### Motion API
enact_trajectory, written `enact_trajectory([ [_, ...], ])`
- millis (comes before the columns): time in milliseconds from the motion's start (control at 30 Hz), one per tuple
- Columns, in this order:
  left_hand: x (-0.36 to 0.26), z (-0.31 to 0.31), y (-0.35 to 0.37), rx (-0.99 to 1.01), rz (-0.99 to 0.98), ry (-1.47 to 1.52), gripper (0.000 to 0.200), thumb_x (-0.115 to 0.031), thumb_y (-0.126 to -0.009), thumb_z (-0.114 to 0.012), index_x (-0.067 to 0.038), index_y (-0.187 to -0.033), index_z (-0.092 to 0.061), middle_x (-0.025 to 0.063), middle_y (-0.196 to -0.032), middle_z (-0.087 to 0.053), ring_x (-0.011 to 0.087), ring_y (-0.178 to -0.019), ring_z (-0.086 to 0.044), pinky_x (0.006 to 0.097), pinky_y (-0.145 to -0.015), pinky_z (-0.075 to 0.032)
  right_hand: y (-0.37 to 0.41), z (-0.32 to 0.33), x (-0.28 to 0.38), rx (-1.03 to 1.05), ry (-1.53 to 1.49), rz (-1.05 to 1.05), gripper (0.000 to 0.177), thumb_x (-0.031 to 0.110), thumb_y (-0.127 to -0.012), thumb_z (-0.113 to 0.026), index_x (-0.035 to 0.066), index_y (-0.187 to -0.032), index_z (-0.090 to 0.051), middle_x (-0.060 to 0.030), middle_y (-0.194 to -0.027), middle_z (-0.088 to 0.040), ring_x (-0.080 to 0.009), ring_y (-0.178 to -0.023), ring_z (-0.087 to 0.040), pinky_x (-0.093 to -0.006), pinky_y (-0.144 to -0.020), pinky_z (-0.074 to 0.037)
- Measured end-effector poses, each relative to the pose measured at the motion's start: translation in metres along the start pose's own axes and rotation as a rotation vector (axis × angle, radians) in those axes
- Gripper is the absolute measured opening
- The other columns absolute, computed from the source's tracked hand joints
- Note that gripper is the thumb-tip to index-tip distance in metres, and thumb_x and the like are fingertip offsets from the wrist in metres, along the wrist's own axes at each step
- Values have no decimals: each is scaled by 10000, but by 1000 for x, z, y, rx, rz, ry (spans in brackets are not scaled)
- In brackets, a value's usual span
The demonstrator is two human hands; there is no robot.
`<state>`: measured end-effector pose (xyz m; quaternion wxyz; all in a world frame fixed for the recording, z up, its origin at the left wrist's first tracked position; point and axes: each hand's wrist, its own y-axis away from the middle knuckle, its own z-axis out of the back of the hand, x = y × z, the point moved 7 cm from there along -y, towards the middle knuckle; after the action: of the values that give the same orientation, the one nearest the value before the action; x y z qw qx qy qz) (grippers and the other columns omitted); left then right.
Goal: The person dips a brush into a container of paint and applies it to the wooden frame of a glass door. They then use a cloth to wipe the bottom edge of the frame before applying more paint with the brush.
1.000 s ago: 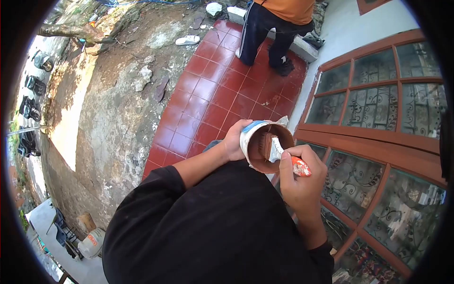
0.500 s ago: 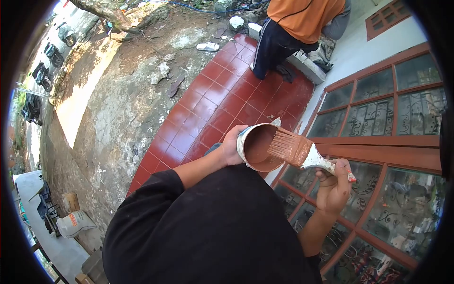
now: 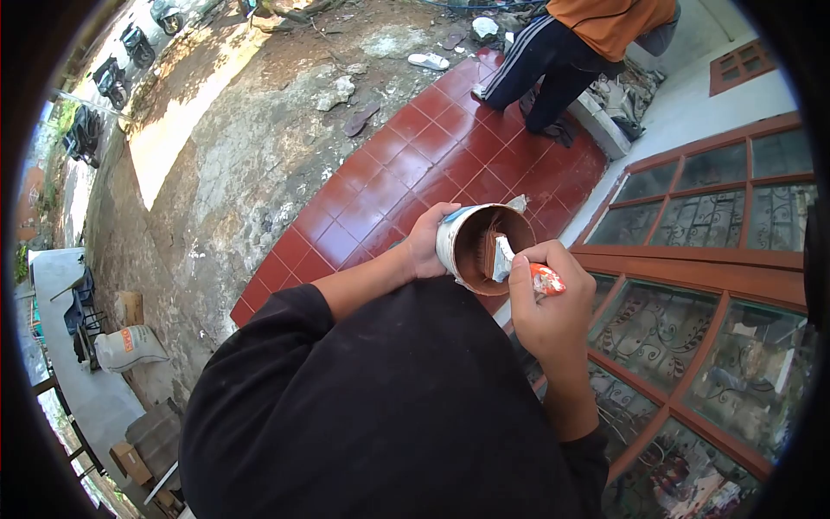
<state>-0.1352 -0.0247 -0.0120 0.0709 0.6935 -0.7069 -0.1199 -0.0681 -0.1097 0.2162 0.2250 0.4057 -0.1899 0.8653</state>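
My left hand (image 3: 427, 243) is wrapped round the side of a white paint can (image 3: 453, 240) that is tilted toward me, its inside coated reddish brown. My right hand (image 3: 553, 303) grips the orange and white handle (image 3: 546, 279) of a paintbrush (image 3: 503, 255). The brush head is inside the can's mouth, its bristles pointing down into it and partly hidden. My left palm is hidden behind the can.
A person in an orange top (image 3: 605, 30) stands on the red tiled floor (image 3: 415, 164) ahead. Brown-framed windows (image 3: 666, 320) line the right side. Slippers (image 3: 429, 61) lie on rough ground, and a sack (image 3: 130, 348) is at lower left.
The brush has moved left and down into the can with my right hand, which is now closer to the rim. The person in orange has risen from a kneeling pose.
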Motion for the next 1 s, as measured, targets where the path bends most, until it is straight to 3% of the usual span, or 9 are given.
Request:
enact_trajectory([
  [100, -1, 0, 10, 44, -54, 14, 524, -448, -946, -447, -33, -1206, -634, 162, -1160, -687, 310, -1032, -661, 472, -986, -489, 2, -19, 0, 33, 74, 44, 81, 43, -855, -648, 19, -817, -581, -133, -724, -620, -293, -625, -622, -365, -591, -483],
  [433, 3, 3, 19, 44, -71, 12, 526, -457, -943, -449, -39, -1198, -640, 150, -1156, -690, 305, -1039, -658, 483, -983, -488, 4, -25, 10, 42, 65, 34, 72, 51, -854, -643, 22, -818, -588, -139, -714, -617, -299, -637, -631, -372, -582, -476],
  [567, -1, 2, 23, 45, -85, 8, 525, -457, -942, -450, -43, -1200, -643, 149, -1155, -690, 304, -1042, -658, 485, -985, -487, 2, -7, 10, 17, -28, -23, 104, 71, -891, -639, 12, -822, -589, -85, -695, -616, -176, -630, -615, -311, -574, -455],
  [633, -1, 4, 24, 70, -61, 29, 548, -440, -949, -424, -21, -1250, -606, 166, -1249, -644, 311, -1108, -629, 462, -1022, -466, 5, 13, 17, -12, -76, -63, 119, 83, -911, -635, 11, -827, -592, -59, -688, -613, -125, -632, -600, -283, -574, -445],
  [700, -4, 4, 26, 33, -74, 18, 535, -450, -946, -435, -38, -1229, -625, 155, -1203, -667, 310, -1078, -644, 474, -998, -480, 7, 35, 21, -141, -256, -104, 133, 98, -942, -621, 11, -843, -601, -17, -695, -606, -55, -654, -557, -227, -589, -419],
  [767, -8, 8, 26, -4, -79, 3, 522, -459, -943, -447, -56, -1209, -644, 144, -1157, -690, 308, -1047, -660, 486, -973, -494, 9, 47, 22, -177, -270, -90, 122, 90, -945, -617, 12, -852, -604, -17, -700, -609, -55, -650, -554, -219, -593, -415],
  [867, -10, 7, 26, 66, -47, 18, 563, -446, -950, -416, -20, -1274, -591, 160, -1277, -628, 311, -1140, -613, 459, -1027, -464, 10, 41, 26, -194, -254, -99, 121, 86, -945, -614, 10, -851, -605, -21, -706, -617, -52, -650, -553, -215, -592, -412],
  [933, -14, 4, 25, -19, -29, 10, 516, -459, -946, -440, -66, -1210, -647, 138, -1154, -692, 310, -1049, -661, 486, -964, -500, 7, 27, 28, -181, -219, -116, 131, 91, -943, -617, 9, -842, -603, -23, -707, -621, -50, -655, -555, -221, -587, -413],
  [1000, -21, -2, 21, 11, -13, -9, 513, -456, -946, -440, -69, -1210, -648, 138, -1154, -692, 310, -1047, -662, 487, -965, -500, 0, -1, 25, -69, -94, -87, 132, 93, -920, -629, 3, -829, -598, -66, -696, -628, -115, -635, -597, -273, -575, -435],
])
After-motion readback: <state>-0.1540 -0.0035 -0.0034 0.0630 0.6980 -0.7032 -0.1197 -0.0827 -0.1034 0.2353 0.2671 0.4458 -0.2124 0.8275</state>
